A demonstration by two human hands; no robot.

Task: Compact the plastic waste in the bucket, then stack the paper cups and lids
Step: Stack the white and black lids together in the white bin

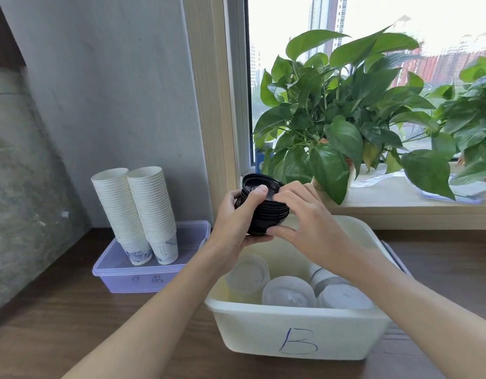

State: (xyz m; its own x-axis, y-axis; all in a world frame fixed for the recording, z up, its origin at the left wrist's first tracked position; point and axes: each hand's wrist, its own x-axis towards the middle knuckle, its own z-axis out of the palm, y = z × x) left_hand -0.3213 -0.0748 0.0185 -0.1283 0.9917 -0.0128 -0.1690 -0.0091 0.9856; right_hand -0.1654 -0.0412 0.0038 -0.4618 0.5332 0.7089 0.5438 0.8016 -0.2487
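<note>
My left hand (236, 220) and right hand (307, 217) both clasped round a black lid stack (266, 212), above white tub B (296, 335) holding translucent lids (288, 292), two paper cup stacks (138, 212) standing in the purple tray (132, 277)

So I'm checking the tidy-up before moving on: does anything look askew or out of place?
Mostly tidy. The two paper cup stacks in the purple tray lean left rather than standing straight. The black lid stack, held by the left hand and right hand, sits slightly uneven at the top.
</note>
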